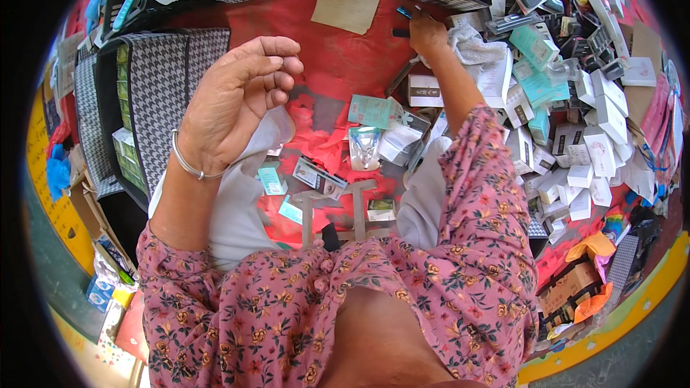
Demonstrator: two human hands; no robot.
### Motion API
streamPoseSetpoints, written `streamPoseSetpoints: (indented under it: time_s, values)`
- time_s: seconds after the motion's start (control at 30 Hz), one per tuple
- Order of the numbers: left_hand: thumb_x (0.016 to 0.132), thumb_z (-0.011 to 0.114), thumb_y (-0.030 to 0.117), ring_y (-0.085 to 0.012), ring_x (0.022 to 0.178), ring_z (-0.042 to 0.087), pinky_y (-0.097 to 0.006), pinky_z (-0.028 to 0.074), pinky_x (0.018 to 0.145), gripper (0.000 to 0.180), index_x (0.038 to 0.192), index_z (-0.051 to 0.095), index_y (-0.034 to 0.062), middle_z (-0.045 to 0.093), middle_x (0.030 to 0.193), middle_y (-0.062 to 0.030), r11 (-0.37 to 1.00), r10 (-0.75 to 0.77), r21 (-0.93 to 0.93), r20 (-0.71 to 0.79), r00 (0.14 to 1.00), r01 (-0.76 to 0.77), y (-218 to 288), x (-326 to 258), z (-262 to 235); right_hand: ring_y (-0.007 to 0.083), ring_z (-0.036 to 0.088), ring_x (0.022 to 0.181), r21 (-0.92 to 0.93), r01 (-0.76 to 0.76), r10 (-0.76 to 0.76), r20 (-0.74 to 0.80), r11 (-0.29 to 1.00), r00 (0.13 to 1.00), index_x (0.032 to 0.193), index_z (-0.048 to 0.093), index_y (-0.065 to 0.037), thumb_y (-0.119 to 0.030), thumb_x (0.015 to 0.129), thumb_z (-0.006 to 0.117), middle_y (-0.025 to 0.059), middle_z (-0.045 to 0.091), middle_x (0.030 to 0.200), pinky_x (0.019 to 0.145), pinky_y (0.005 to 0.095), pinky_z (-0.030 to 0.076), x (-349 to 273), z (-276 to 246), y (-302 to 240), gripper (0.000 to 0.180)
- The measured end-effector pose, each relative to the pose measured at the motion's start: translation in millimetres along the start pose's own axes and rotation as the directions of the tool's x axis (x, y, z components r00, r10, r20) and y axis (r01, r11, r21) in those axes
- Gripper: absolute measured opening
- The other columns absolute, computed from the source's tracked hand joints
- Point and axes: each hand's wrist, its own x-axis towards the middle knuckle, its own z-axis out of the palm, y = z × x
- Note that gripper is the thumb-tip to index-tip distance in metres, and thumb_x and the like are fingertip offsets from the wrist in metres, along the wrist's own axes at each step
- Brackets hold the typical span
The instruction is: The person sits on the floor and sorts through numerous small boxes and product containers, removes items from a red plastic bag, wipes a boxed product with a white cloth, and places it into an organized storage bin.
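Right hand point(425, 32) pinches a dark pen point(401, 32) at red mat's point(338, 57) far edge — light, stiff, slippery; grip mid-barrel. Left hand point(237, 100) raised, fingers loosely curled, holding nothing — white cartons point(600, 151) heaped right

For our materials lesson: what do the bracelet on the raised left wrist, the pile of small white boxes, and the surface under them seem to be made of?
Bracelet: probably metal, thin, silvery with a glint. White boxes: likely thin matt cardboard, with sharp folded edges. Red surface: possibly cloth or plastic sheet; it looks slightly wrinkled, but the picture leaves this open.
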Motion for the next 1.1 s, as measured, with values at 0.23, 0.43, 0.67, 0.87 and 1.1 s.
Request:
streamPoseSetpoints:
  time_s: [0.23, 0.43, 0.67, 0.87, 1.1]
  values:
    - [0.082, 0.046, 0.006, -0.0083, 0.071, 0.051, -0.019, 0.042, 0.062, 0.020, 0.100, 0.051, -0.0009, 0.055, 0.086, -0.0051, 1.000, 0.023, -0.003, -0.037, 0.999, -0.023, 1.5, -3.9, -7.6, 0.0222, 0.063, 0.074, -0.101, 0.044, -0.004, 0.367, 0.994, 0.930, 0.081, 0.064, -0.010, -0.012, 0.074, 0.049, 0.0112, 0.063, 0.079, 0.062, 0.0333, 0.051, -10.3, 0.6, -2.1, 0.017]
    - [0.082, 0.044, 0.007, -0.0091, 0.072, 0.051, -0.019, 0.043, 0.066, 0.023, 0.102, 0.051, -0.0031, 0.056, 0.087, -0.0060, 0.999, 0.039, 0.012, 0.012, 0.999, -0.039, -1.3, -5.3, -12.8, 0.0300, 0.061, 0.075, -0.050, 0.047, -0.022, 0.408, 0.998, 0.913, 0.079, 0.061, -0.005, -0.014, 0.073, 0.050, 0.0158, 0.061, 0.080, 0.064, 0.0408, 0.048, -30.1, -68.9, 15.9, 0.015]
    - [0.082, 0.044, 0.007, -0.0092, 0.073, 0.051, -0.020, 0.043, 0.066, 0.023, 0.102, 0.051, -0.0025, 0.056, 0.087, -0.0055, 0.999, 0.010, 0.048, 0.029, 1.000, -0.011, -0.3, 1.2, -1.5, 0.0347, 0.059, 0.082, -0.029, -0.532, 0.533, 0.062, 0.846, 0.844, 0.086, 0.061, -0.005, -0.032, 0.065, 0.062, 0.0185, 0.061, 0.085, 0.071, 0.0426, 0.047, -42.8, -149.0, 167.3, 0.034]
    - [0.082, 0.046, 0.008, -0.0093, 0.075, 0.052, -0.020, 0.043, 0.067, 0.025, 0.104, 0.051, -0.0025, 0.056, 0.088, -0.0058, 0.997, 0.040, 0.072, 0.007, 0.999, -0.040, -7.6, 4.5, -3.1, 0.0337, 0.059, 0.084, -0.079, -0.672, 0.608, -0.357, 0.737, 0.709, 0.089, 0.061, -0.003, -0.059, 0.065, 0.059, 0.0187, 0.062, 0.089, 0.072, 0.0409, 0.046, -29.7, -182.9, 190.2, 0.061]
    - [0.083, 0.049, 0.010, -0.0097, 0.079, 0.053, -0.020, 0.043, 0.069, 0.028, 0.108, 0.049, -0.0030, 0.056, 0.091, -0.0054, 0.993, 0.047, 0.112, 0.023, 0.999, -0.049, -12.9, 9.2, -2.6, 0.0293, 0.057, 0.090, 0.162, 0.245, -0.293, 0.568, 0.956, 0.769, 0.114, 0.052, -0.009, -0.031, 0.067, 0.064, 0.0166, 0.060, 0.095, 0.079, 0.0362, 0.044, -29.4, -116.1, -5.2, 0.053]
